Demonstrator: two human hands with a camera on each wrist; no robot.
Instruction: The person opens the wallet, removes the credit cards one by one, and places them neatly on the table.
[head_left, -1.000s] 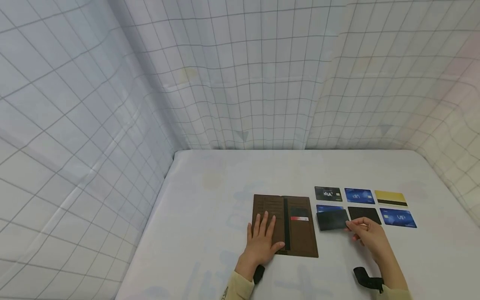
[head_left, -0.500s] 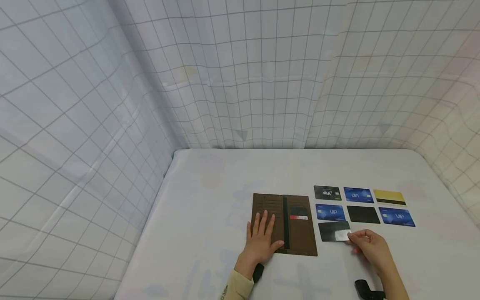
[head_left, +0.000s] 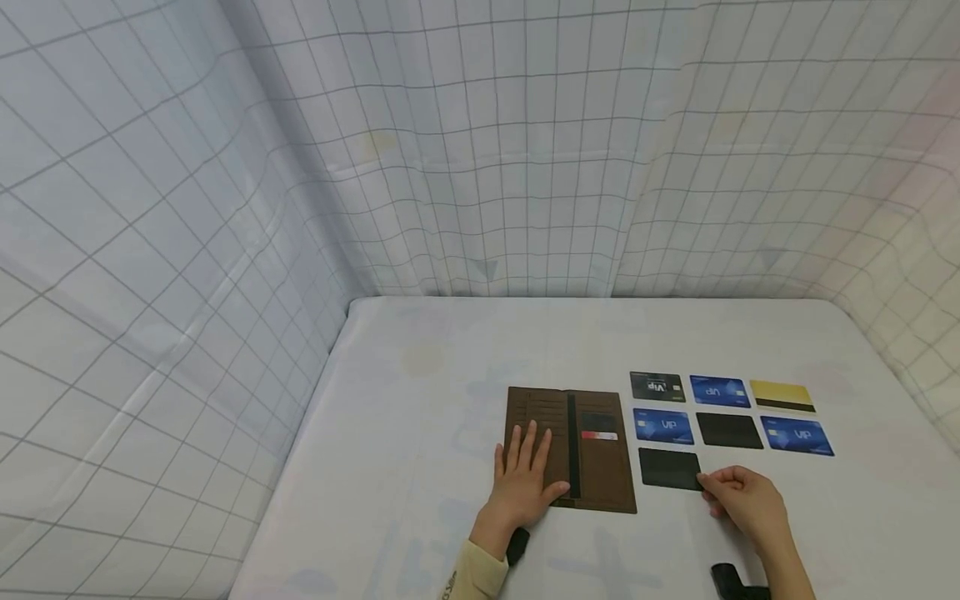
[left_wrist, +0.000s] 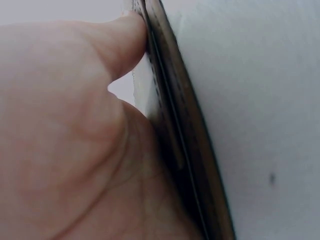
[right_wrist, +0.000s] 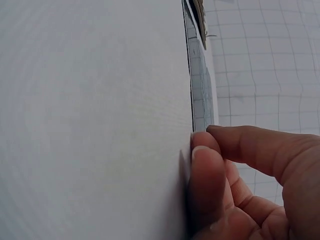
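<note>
An open brown wallet (head_left: 609,477) lies flat on the table, with a card showing in its right-hand pocket. Spread across the wallet's left half, my left hand (head_left: 519,492) presses it down with straight fingers. In the left wrist view the thumb (left_wrist: 127,42) rests against the wallet's edge (left_wrist: 192,125). My right hand (head_left: 750,504) pinches a black card (head_left: 669,469) at its near right corner, between thumb and forefinger. That card lies just below a blue VIP card (head_left: 663,426). From the right wrist view, the card appears edge-on at the fingertips, close against the tabletop.
Beyond the black card lie two rows of cards: a dark VIP card (head_left: 657,387), a blue card (head_left: 720,391), a yellow card (head_left: 782,395), another black card (head_left: 729,431) and a blue VIP card (head_left: 797,435). Gridded white cloth (head_left: 487,167) hangs around the white table (head_left: 405,400).
My right hand has drawn the black card toward me, off the blue VIP card it partly covered, and brought it down into line beneath it. The left hand stays in place.
</note>
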